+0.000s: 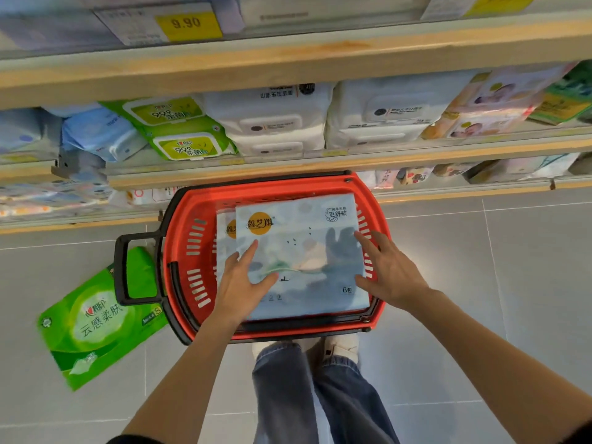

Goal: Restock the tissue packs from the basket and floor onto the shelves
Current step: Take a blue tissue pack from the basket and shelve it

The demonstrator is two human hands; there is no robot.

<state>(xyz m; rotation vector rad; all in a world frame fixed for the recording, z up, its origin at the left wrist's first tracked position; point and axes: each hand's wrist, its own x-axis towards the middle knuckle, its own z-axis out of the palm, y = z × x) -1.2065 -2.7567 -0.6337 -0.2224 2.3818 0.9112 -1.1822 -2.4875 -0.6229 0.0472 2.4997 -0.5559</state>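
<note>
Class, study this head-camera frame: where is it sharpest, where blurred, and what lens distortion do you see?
Head view: sharpest on the pale blue plastic tissue pack in the red plastic basket; yellow 9.90 price tag soft; green tissue pack on the floor smeared at its lower end; wooden shelf edge bowed by the wide-angle lens.

"9.90" on yellow price tag; "6包", "更舒软" on blue tissue pack; "云感柔肤" on green pack
</note>
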